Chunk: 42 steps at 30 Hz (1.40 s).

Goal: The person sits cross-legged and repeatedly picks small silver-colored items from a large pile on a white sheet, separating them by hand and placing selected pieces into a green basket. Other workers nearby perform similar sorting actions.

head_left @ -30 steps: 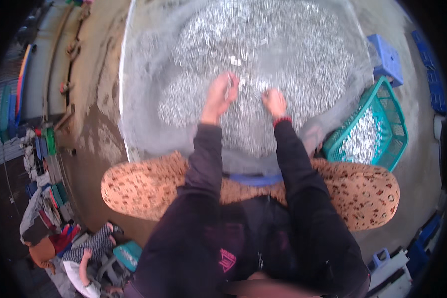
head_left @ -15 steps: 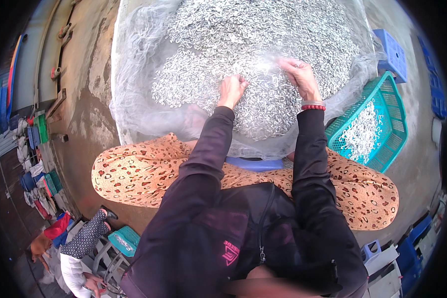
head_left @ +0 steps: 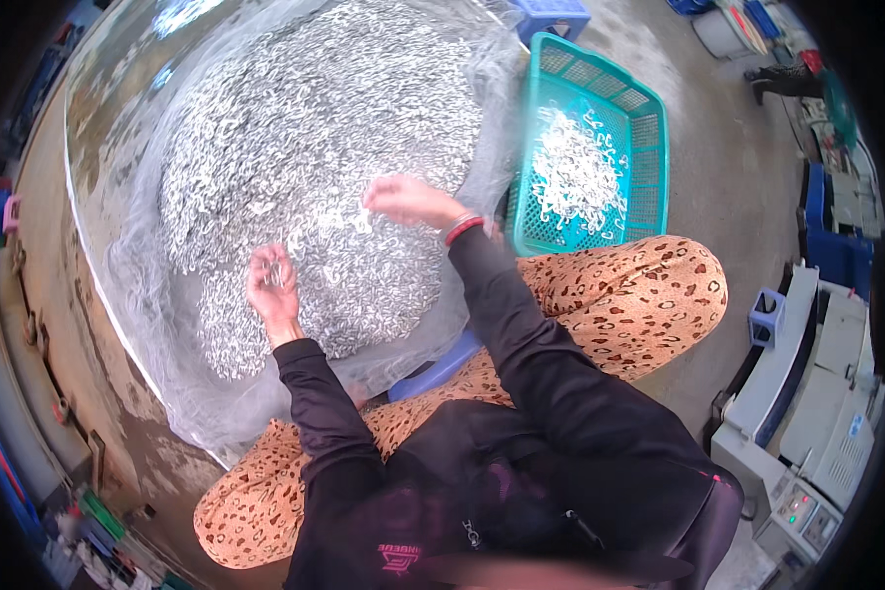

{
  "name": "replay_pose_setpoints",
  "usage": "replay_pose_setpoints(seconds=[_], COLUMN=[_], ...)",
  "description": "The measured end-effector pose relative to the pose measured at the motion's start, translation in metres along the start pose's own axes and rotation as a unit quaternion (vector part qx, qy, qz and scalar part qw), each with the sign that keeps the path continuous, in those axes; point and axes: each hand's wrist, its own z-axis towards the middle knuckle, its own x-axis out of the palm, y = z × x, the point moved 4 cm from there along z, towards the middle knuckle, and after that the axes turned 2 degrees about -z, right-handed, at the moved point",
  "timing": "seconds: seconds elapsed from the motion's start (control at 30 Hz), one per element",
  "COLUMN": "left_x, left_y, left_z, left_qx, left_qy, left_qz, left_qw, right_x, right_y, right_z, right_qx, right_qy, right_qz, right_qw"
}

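Note:
A broad spread of small curled silvery-white pieces, perhaps little fish, (head_left: 315, 118) lies on a sheer white net (head_left: 147, 295). Over its near part is my left hand (head_left: 273, 285), palm partly up, fingers curled round a few of these pieces. My right hand (head_left: 408, 200), with a red bracelet at the wrist, hovers to the right and is smeared by motion. Its fingers look pressed together at brighter white curled pieces (head_left: 359, 218); whether it grips them is unclear. To the right, a teal plastic basket (head_left: 649, 167) holds a heap of white curled pieces (head_left: 575, 172).
Beyond the basket stands a blue-violet plastic crate (head_left: 556, 15). A blue seat edge (head_left: 438, 369) shows between my legs. Grey machines (head_left: 821, 393) with a lit panel line the right side. Part of a person (head_left: 792, 79) appears at the upper right.
My view has turned right, bringing the basket nearer the middle. My left hand has lifted off the pile and turned palm partly up. My right hand has shifted toward the basket's side of the pile.

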Motion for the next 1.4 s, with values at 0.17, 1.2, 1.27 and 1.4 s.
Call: replay_pose_setpoints(seconds=[0.17, 1.2, 1.27, 1.4], left_x=[-0.043, 0.044, 0.045, 0.018], left_y=[0.011, -0.006, -0.005, 0.013], left_z=[-0.003, -0.032, -0.03, -0.017], left_qx=[-0.013, -0.008, 0.011, -0.021], left_qy=[-0.179, 0.03, 0.074, 0.003], left_qz=[0.142, 0.127, 0.035, 0.059], left_qw=[0.973, 0.991, 0.997, 0.998], right_x=[0.017, 0.036, 0.043, 0.024], right_y=[-0.058, -0.062, -0.072, -0.072], right_z=[-0.005, -0.004, -0.004, 0.005], right_qx=[0.005, 0.109, 0.102, 0.084], right_qy=[-0.202, -0.201, -0.197, -0.122], right_qz=[-0.477, -0.55, -0.561, -0.41], right_qw=[0.855, 0.803, 0.797, 0.9])
